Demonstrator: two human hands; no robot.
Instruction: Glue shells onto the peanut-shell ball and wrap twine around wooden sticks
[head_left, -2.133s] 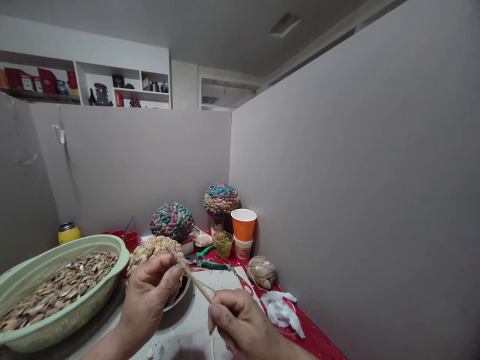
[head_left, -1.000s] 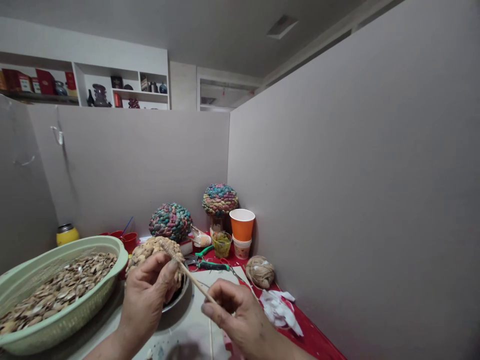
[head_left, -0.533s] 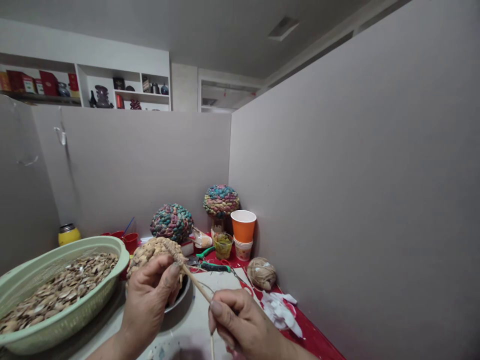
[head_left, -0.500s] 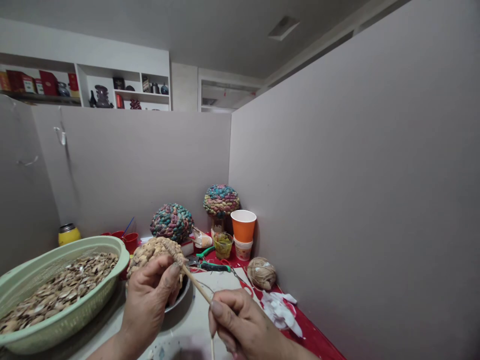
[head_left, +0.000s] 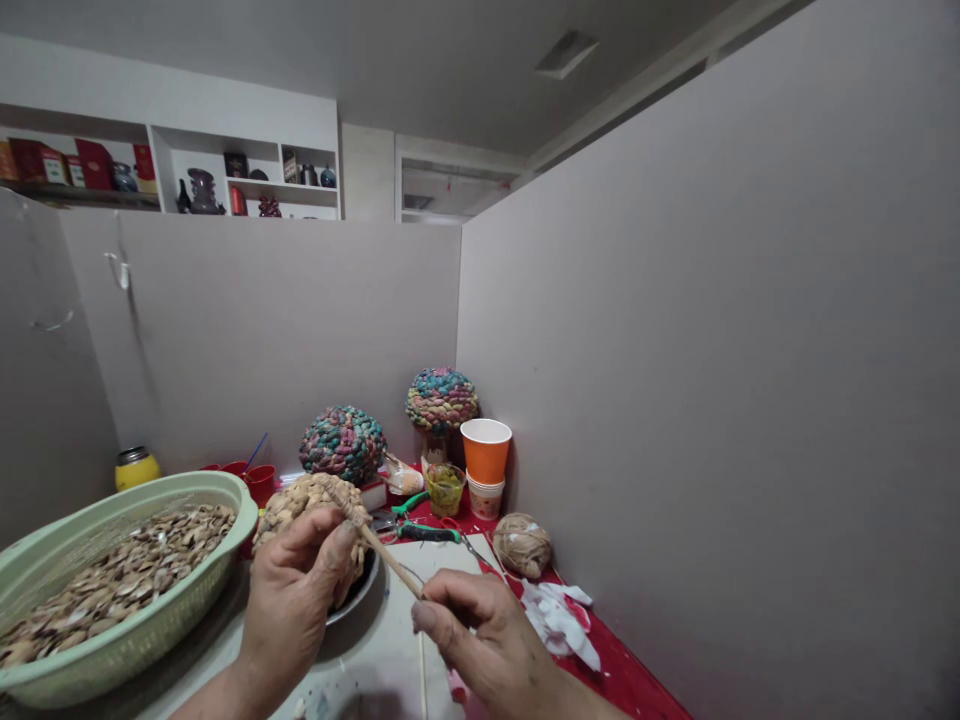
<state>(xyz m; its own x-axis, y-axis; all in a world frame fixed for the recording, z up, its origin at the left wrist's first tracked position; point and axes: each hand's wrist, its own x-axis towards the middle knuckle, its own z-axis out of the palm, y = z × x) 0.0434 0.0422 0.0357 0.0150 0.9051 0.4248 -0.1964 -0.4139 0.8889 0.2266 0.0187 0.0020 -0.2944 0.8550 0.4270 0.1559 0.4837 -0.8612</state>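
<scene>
My left hand pinches a thin wooden stick near its upper end, where twine seems to be coiled around it. Closed on the stick's lower end, my right hand also appears to hold the twine. A pale strand hangs below that hand. The stick slants from upper left to lower right. Behind my left hand, a tan dome of shell-like pieces rests in a metal bowl, partly hidden by the fingers.
A green basket of dry shells stands left. Two multicoloured domes sit at the back. Right of centre are an orange paper cup, green-handled pliers, a twine ball and crumpled white tissue. Grey partitions surround the table.
My right-hand fingers have shifted slightly up and left along the stick, with the index finger and thumb pinching its lower end. My left hand stays nearly in place.
</scene>
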